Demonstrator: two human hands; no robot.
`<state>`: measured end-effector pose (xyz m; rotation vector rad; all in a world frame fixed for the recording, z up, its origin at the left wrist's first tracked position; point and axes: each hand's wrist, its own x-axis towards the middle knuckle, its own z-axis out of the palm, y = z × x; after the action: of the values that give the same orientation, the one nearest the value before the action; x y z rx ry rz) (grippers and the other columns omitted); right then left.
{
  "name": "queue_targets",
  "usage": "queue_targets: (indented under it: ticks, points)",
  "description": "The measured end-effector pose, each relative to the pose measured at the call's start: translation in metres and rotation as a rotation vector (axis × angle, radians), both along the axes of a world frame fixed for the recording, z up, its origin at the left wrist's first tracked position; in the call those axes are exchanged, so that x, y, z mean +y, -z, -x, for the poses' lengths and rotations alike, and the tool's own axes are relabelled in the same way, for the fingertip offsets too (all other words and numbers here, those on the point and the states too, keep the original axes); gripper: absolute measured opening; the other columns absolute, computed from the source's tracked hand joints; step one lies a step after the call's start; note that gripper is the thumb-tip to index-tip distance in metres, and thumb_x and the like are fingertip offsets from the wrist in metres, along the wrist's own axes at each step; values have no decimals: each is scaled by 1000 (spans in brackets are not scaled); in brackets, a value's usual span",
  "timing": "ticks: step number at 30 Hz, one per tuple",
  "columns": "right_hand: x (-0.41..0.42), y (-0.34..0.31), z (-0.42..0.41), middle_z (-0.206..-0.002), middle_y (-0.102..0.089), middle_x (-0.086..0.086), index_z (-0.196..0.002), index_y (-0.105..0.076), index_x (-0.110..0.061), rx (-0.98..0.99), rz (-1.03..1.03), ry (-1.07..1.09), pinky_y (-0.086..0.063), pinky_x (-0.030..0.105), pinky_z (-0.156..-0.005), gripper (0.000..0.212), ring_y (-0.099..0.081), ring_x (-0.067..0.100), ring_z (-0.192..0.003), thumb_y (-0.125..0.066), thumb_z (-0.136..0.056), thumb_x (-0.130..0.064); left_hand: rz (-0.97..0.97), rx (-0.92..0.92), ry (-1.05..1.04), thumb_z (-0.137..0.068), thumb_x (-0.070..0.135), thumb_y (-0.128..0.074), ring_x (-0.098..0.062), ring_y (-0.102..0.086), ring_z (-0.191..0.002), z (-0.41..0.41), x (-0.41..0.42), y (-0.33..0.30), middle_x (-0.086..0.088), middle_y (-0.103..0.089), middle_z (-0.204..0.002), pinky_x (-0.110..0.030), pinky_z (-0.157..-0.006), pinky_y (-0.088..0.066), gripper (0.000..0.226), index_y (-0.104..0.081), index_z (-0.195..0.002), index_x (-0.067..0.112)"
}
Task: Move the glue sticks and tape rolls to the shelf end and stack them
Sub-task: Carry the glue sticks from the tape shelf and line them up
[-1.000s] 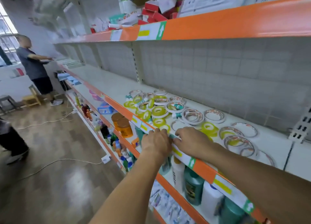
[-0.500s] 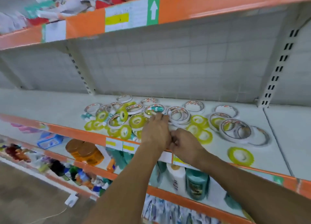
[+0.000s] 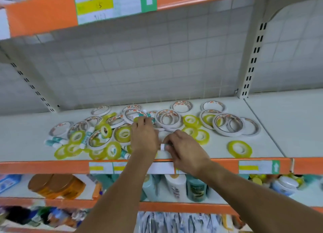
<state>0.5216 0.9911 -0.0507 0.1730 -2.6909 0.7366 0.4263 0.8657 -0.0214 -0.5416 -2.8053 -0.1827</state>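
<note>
1. Our right hand [image 3: 186, 149] now pinches a white-capped glue stick [image 3: 162, 146] just inside the shelf's [image 3: 262, 131] front edge, where half a second ago it held nothing we could see.
2. Our left hand [image 3: 144, 136] has reached deeper into the pile, fingers curled over another glue stick [image 3: 151, 119]; a firm grip we cannot confirm.
3. Tape rolls [image 3: 168, 118] and yellow rolls [image 3: 239, 148] still lie scattered mid-shelf, so gathering is only starting and nothing is stacked at the shelf end.

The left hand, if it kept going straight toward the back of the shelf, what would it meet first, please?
Probably the white tape roll just beyond the left hand, whose fingers already grip a glue stick; depth is unclear.
</note>
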Motion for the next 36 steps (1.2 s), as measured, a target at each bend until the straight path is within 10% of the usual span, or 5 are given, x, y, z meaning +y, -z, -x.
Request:
queue_targets:
  ticks: [17,25,36]
  points:
    - [-2,0,0,-106,-59,0,-116,-60,-14,68,163,89,-34,17,-77,32,-54,16,-97,-72,-87,-22,-53,-99,73,-83,0,-61,-27,-60,-102,-12,-19,-27,-5,-61,-114,-36,-74,-45,54,-46,-130,22]
    - [1,-5,0,-103,-58,4,-105,-68,-13,3,160,77,-44,29,-81,22,-56,22,-97,-74,-84,-17,280,31,24,-93,13,-50,-29,-40,-131,-22,-9,-28,-5,-49,-138,-42,-103,-37,52,-40,-143,24]
    - [54,-42,-27,-114,-62,7,-117,-68,-20,-136,-43,135,-49,37,-87,31,-59,28,-105,-69,-87,-21,327,-94,-48,-92,17,-56,-28,-41,-129,-29,0,-50,-6,-49,-135,-39,-92,-46,53,-38,-141,22]
